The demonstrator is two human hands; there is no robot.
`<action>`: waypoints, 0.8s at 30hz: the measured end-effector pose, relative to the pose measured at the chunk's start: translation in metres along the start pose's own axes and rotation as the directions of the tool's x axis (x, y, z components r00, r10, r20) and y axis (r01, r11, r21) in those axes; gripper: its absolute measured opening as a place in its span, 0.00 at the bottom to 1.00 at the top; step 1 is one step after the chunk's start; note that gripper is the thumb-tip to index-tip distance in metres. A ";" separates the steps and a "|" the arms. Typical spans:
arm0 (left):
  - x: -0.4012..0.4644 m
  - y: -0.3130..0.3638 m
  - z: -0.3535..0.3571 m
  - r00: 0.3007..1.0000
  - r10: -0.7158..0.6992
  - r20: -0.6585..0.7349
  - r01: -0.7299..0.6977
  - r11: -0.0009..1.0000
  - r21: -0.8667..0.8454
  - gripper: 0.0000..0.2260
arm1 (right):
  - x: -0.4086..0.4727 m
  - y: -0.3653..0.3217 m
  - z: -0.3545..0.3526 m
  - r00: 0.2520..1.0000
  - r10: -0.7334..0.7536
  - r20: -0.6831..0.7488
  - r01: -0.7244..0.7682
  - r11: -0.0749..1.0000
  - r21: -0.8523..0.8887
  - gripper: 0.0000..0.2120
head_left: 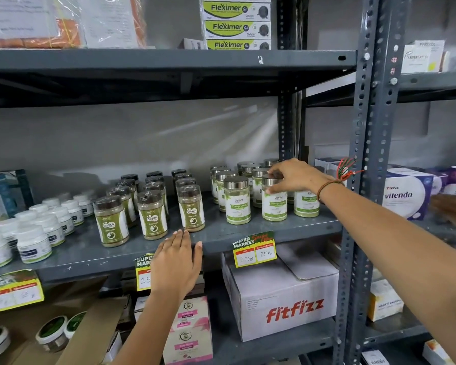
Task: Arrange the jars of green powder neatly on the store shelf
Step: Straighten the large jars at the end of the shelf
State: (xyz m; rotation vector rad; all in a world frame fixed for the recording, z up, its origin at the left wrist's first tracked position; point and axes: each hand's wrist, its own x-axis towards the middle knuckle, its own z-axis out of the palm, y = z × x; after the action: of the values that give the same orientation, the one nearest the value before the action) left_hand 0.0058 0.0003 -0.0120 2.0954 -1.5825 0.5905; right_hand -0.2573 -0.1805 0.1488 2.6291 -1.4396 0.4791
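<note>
The right hand (298, 177) reaches in from the right and closes its fingertips around the silver lid of a jar of green powder (274, 198), thumb low on the near side of the lid and the other fingers curled over the top. That jar stands upright on the grey shelf (221, 230), its long axis vertical and its white and green label facing out toward the camera. It is in the front row of a cluster of matching silver-lidded jars (237, 180), all upright, with one front jar (237, 200) just to its left and another (306, 204) just to its right, partly hidden behind the wrist. A red and green thread band (340, 175) circles that wrist.

The left hand (178, 259) is open and flat, fingers together, holding nothing, its fingertips resting against the front edge of the shelf just below a dark-lidded jar (191, 208). More dark-lidded jars (148, 198) stand in rows to the left, and white tubs (37, 227) farther left. A yellow price tag (256, 252) hangs from the shelf edge above a white box marked fitfizz (287, 299).
</note>
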 end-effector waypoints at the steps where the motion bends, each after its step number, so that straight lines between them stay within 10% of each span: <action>1: 0.000 0.000 0.000 1.000 0.000 -0.001 0.000 1.000 -0.001 0.25 | 0.000 0.001 0.000 1.000 0.008 0.001 -0.008 1.000 0.006 0.35; 16: 0.001 0.000 0.000 1.000 0.002 -0.001 -0.002 1.000 -0.009 0.25 | -0.003 -0.007 -0.004 0.998 0.056 0.000 -0.056 0.998 -0.006 0.39; 24: 0.001 0.000 -0.002 1.000 0.001 0.014 -0.001 1.000 0.009 0.26 | 0.010 -0.084 -0.001 0.947 -0.154 -0.281 0.220 0.950 0.222 0.38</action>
State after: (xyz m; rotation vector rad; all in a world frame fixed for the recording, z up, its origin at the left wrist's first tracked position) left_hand 0.0061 0.0011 -0.0100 2.1093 -1.5918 0.5857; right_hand -0.1818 -0.1426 0.1577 2.7229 -1.0979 1.0006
